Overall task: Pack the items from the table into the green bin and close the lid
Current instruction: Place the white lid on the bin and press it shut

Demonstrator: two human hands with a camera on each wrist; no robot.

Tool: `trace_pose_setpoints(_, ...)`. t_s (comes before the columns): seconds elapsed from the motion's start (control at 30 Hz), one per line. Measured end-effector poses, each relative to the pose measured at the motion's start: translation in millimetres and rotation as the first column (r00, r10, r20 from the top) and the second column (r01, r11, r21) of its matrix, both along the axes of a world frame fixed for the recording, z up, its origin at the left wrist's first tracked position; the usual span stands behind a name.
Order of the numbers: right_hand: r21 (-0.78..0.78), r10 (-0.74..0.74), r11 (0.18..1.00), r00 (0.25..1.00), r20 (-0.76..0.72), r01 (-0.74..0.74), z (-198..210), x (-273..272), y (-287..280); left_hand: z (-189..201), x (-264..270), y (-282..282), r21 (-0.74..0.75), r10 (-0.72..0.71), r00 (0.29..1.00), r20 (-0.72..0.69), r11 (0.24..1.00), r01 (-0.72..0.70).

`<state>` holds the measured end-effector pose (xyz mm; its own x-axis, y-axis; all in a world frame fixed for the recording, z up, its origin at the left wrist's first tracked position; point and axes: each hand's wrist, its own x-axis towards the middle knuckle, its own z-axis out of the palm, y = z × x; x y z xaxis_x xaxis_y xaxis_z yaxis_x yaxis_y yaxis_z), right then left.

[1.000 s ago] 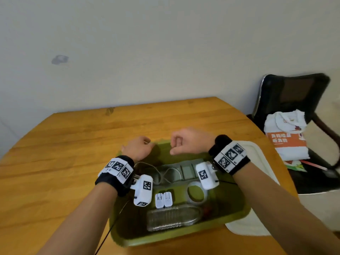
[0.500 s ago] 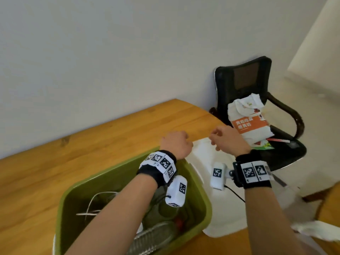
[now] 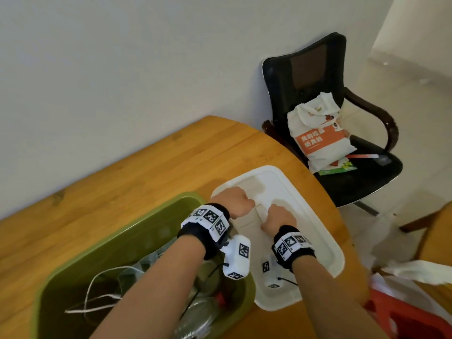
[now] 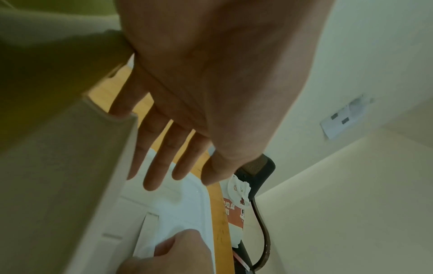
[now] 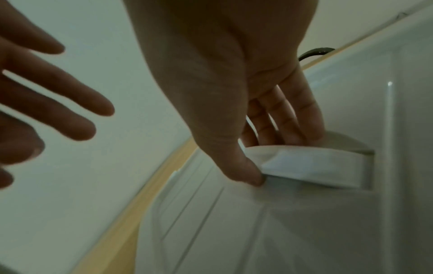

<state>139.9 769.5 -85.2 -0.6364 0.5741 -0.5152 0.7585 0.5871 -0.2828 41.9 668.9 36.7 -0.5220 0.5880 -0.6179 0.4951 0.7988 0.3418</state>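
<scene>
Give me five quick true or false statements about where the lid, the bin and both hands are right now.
1. The white lid lies on the table beside the green bin. True.
2. The right hand grips the lid's handle. True.
3. The left hand is clenched round the handle. False: its fingers are straight.
4. The bin is empty. False: a plastic bottle and white cable lie inside.
5. The office chair is bare. False: a bag sits on it.
</scene>
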Motion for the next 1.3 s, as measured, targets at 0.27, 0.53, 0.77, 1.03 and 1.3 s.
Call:
trace_pose_setpoints(0.27, -0.039, -0.041, 0.998, 0.998, -0.038, 0.04, 38, -11, 33, 5, -5, -9, 0.219, 0.099, 0.978, 0.184, 0.966, -0.139)
trace_pose_setpoints(0.53, 0.096, 0.073, 0.994, 0.961, -0.267, -0.049, 145, -47, 53, 64, -28, -46, 0.714, 0.344, 0.939, 0.026, 0.65, -0.258)
trace_pose_setpoints(0.77, 0.231, 0.366, 0.927, 0.841, -0.398, -0.294, 246, -72, 0, 161, -52, -143, 0.78, 0.542, 0.717, -0.438, 0.625, 0.004)
trace_pose_setpoints(1.03, 0.299, 0.741, 0.67, 0.639, -0.206, -0.68, 260, -92, -147, 161, -27, -306, 0.54, 0.57, 0.659, -0.49, 0.792, -0.284)
trace_pose_setpoints(1.3, 0.241, 0.908, 0.399, 0.418, 0.036, -0.885, 221, -96, -257, 91, -15, -405, 0.232, 0.636, 0.68, -0.365, 0.769, -0.595)
